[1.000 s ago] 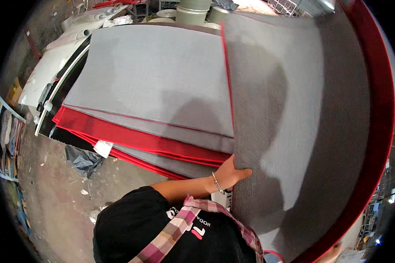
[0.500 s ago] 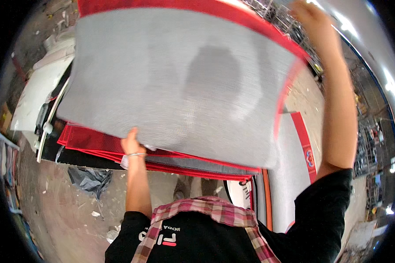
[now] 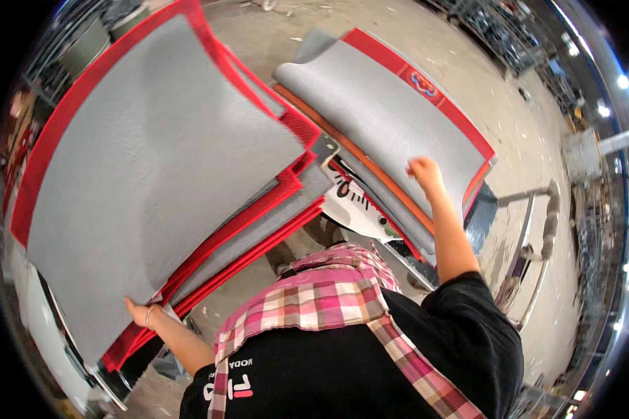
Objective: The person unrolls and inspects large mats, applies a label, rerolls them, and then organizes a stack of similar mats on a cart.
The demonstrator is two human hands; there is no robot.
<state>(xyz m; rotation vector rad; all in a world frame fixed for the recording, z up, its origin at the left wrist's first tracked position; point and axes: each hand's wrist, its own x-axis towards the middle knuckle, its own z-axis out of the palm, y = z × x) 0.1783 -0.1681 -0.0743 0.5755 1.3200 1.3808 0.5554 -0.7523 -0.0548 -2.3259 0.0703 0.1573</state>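
A large grey mat with a red border (image 3: 154, 133) spreads over the left side, lying on a stack of similar mats. My left hand (image 3: 141, 313) is closed on its near edge, thumb on top and the other fingers hidden beneath. More red-edged grey mats (image 3: 237, 251) show in layers under it. To the right, a second pile is topped by a grey mat with a red printed band (image 3: 381, 101). My right hand (image 3: 426, 174) is over this mat, fingers curled in and nothing seen in them; whether it touches the mat I cannot tell.
An orange-brown edge (image 3: 356, 157) runs along the right pile. Between the piles lies a white printed piece (image 3: 353, 209). A metal cart handle (image 3: 548, 216) stands at the right. Metal racks (image 3: 493, 35) stand beyond the concrete floor.
My view has turned rightward, bringing the right pile nearer the middle. My right hand has come down from high up beside the mat's far corner to the right pile. My left hand still grips the mat's edge.
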